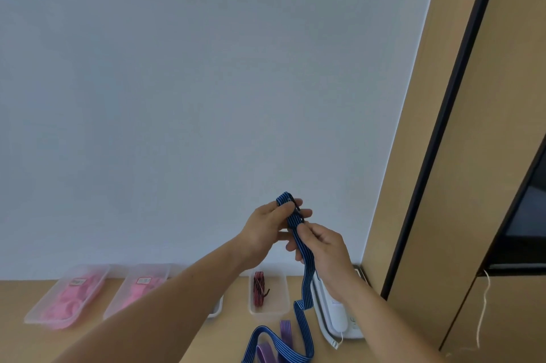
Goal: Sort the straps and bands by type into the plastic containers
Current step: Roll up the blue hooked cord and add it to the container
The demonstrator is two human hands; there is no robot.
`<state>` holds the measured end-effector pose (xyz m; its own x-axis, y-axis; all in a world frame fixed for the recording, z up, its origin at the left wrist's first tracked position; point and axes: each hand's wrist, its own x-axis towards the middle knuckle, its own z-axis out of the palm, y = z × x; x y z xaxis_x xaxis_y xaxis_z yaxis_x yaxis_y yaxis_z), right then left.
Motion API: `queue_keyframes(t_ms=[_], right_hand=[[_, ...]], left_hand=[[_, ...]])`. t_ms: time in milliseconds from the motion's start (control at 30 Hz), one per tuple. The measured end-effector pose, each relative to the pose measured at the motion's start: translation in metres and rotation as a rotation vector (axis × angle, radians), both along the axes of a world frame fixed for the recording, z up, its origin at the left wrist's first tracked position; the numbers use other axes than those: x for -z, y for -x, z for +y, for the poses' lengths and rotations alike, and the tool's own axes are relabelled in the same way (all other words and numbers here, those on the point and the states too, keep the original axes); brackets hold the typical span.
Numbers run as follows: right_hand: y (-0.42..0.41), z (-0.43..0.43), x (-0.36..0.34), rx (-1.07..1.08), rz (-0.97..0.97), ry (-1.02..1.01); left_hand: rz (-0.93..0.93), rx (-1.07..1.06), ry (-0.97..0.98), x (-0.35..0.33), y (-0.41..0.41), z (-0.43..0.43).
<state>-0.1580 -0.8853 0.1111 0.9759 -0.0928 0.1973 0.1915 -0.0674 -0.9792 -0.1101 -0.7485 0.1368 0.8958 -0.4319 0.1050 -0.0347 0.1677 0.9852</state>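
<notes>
Bands [71,300], pink, fill two tubs [35,314] at 8 o'clock. Just below centre, left hand [264,228] grips blue strap [305,283] at its top loop; right hand [322,247] pinches it just beneath. Red strap [260,288] lies in a tub [282,303] at 6 o'clock.

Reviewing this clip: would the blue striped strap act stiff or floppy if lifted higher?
Likely floppy: the blue striped strap hangs limp from the left hand and right hand and kinks lower down. Probably light, since a fingertip pinch holds it. Its tail may drag across the table.
</notes>
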Motion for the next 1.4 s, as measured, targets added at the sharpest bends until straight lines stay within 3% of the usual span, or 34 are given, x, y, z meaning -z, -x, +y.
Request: queue_keyframes(t_ms=[100,200,333,467,567,700,867,967,1167,1400], right_hand=[[0.001,-0.002,0.000,0.069,0.014,0.048],[0.003,-0.007,-0.003,0.105,0.079,0.145],[0.004,-0.008,-0.007,0.105,0.170,0.153],[0.005,-0.006,-0.013,0.089,0.180,0.114],[0.005,-0.006,-0.019,0.076,0.162,0.081],[0.006,-0.005,-0.022,0.009,0.137,0.117],[0.007,-0.004,-0.015,-0.012,0.121,0.164],[0.006,-0.004,-0.011,0.001,0.085,0.120],[0.008,-0.010,-0.007,0.008,0.038,0.073],[0.007,-0.008,-0.009,-0.007,0.020,0.016]], left_hand=[[-0.027,0.065,-0.015,0.000,-0.006,0.004],[-0.101,0.114,-0.171,-0.001,-0.009,0.012],[-0.226,0.031,-0.291,-0.001,-0.009,0.011],[-0.514,-0.136,-0.565,0.004,-0.013,0.013],[-0.753,-0.103,-0.819,0.005,-0.008,0.014],[-0.969,-0.097,-0.998,0.003,-0.003,0.009],[-0.961,0.047,-1.216,0.002,-0.002,0.008],[-0.781,0.131,-1.026,0.002,-0.002,0.011],[-0.077,0.018,-0.164,-0.004,0.000,0.009],[0.040,0.166,0.006,-0.003,0.005,0.006]])
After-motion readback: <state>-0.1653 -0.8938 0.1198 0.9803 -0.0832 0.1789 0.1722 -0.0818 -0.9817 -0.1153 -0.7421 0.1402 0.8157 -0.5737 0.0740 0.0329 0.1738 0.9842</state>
